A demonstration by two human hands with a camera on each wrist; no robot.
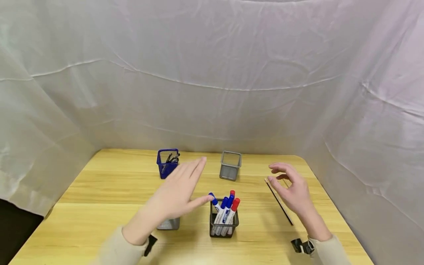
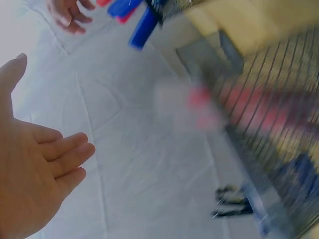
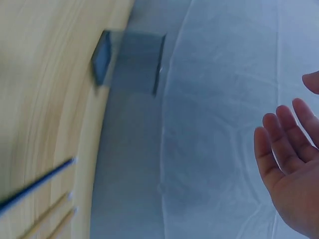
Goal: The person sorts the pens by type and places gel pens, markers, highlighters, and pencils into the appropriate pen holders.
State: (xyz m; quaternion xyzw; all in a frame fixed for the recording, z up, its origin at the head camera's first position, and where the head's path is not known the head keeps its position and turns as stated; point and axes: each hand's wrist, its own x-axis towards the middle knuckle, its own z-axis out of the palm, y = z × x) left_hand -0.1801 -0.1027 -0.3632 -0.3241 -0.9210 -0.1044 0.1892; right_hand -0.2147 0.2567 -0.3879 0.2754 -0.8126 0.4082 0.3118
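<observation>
My left hand (image 1: 180, 191), fingers straight and thumb spread, hovers above a silver mesh pen holder (image 1: 169, 223), hiding most of it. In the left wrist view a blurred pinkish item (image 2: 249, 107) shows through nearby wire mesh (image 2: 274, 69). Right of that hand stands a black mesh pen holder (image 1: 225, 225) of blue- and red-capped markers (image 1: 226, 211), its thumb overlapping one blue cap. My right hand (image 1: 293, 191), loosely curved and holding nothing, is above a dark pencil (image 1: 279, 203). Two lighter pencils (image 3: 47, 214) lie beside it in the right wrist view.
At the back left is a blue mesh pen holder (image 1: 169, 170) with black pens (image 1: 173, 158). A grey mesh holder (image 1: 229, 173) stands at the back middle. Pale cloth (image 1: 212, 110) hangs around the wooden table (image 1: 109, 176).
</observation>
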